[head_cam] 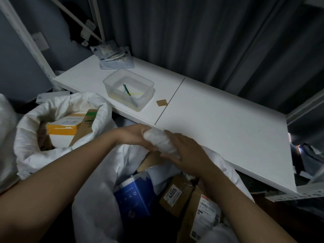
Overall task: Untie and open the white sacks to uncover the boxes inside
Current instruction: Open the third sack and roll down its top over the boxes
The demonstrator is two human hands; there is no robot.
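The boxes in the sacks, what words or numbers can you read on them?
"4005": on the white label of the small brown box in the front sack.
"1-9", handwritten and hard to be sure of: on top of the orange and white box in the left sack.
Blue box: print too blurred to read.
Brown parcel: shipping label too small to read.

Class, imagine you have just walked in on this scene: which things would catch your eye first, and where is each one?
First, the left hand and right hand at centre, gripping the rolled rim of the near white sack, with a blue box and labelled brown parcels below. To the left, a second sack stands open around an orange-and-white box. Behind, a clear tub sits on the white shelf.
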